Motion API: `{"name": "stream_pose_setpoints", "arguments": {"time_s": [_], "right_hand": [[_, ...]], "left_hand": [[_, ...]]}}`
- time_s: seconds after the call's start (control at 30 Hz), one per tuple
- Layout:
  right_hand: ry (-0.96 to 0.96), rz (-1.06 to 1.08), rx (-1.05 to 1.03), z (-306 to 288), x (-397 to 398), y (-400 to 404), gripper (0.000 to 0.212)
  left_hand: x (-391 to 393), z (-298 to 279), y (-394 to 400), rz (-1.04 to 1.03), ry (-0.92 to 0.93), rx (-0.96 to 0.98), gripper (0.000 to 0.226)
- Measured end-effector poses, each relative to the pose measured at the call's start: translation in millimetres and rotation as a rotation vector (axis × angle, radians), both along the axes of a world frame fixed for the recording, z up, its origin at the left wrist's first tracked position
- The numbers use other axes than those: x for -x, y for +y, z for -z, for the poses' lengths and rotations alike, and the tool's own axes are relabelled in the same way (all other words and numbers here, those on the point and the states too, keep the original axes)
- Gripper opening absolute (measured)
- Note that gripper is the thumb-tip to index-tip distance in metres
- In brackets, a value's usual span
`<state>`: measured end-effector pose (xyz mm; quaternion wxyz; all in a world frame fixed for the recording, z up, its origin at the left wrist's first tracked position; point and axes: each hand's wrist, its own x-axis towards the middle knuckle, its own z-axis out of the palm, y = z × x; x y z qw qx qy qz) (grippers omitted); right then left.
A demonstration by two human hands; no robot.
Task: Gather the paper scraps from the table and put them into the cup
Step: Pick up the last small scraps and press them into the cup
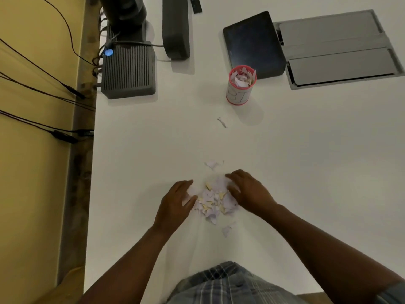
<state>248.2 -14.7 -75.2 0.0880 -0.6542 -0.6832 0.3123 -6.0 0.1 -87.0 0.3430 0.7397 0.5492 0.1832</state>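
A pile of white and pale yellow paper scraps [213,200] lies on the white table [306,161] near its front. My left hand [175,200] presses against the pile's left side and my right hand [247,191] cups its right side, fingers spread and curved, both touching the scraps. Loose scraps lie apart from the pile: one cluster [213,164] just beyond it, one piece [226,230] in front, and a thin strip [221,122] farther back. The cup [240,88], white with a red rim and base, stands upright beyond the strip and holds several scraps.
A black tablet [254,43] lies right behind the cup. A grey floor-box cover [337,49] is set into the table at the back right. A dark ribbed box [129,70] and a dark stand [176,27] occupy the back left. Cables hang off the table's left edge.
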Motion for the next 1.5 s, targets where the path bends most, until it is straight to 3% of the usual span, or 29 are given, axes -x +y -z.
{"name": "stream_pose_setpoints", "arguments": {"time_s": [0.1, 0.17, 0.23, 0.3, 0.43, 0.6, 0.7, 0.83, 1.0, 1.17, 1.33, 1.5], "right_hand": [[-0.115, 0.142, 0.104, -7, -15, -18, 0.093], [-0.178, 0.122, 0.226, -10, -18, -34, 0.124], [-0.203, 0.067, 0.314, -7, -12, -55, 0.140], [-0.199, 0.020, 0.348, -1, 1, -76, 0.146], [-0.101, 0.047, 0.279, 10, 25, -97, 0.132], [0.061, 0.181, 0.179, 12, 40, -76, 0.101], [0.104, 0.232, 0.160, 10, 45, -56, 0.090], [0.129, 0.235, 0.131, 3, 47, -27, 0.066], [0.134, 0.179, -0.065, -10, 31, 23, 0.043], [0.039, 0.312, -0.029, -3, -3, 99, 0.052], [-0.011, 0.131, 0.143, 8, -20, 157, 0.078], [-0.057, -0.061, 0.095, 17, -13, 159, 0.073]], "left_hand": [[16, -1, -17, -0.089, 0.145, 0.006, 0.081], [24, 1, -27, -0.087, 0.256, 0.128, 0.107], [27, 2, -36, -0.064, 0.306, 0.242, 0.119], [25, 4, -44, -0.036, 0.320, 0.251, 0.114], [12, 5, -54, -0.040, 0.272, 0.212, 0.097], [-9, 3, -43, -0.202, 0.174, 0.215, 0.111], [-23, 3, -22, -0.176, 0.211, 0.244, 0.112], [-37, 1, 4, -0.076, 0.175, 0.275, 0.090], [-39, -7, 44, 0.033, 0.074, 0.249, 0.070], [-36, -13, 81, -0.017, 0.064, 0.120, 0.055], [-52, -8, 123, 0.116, 0.209, 0.192, 0.060], [-76, -8, 136, 0.248, 0.184, 0.137, 0.060]]}}
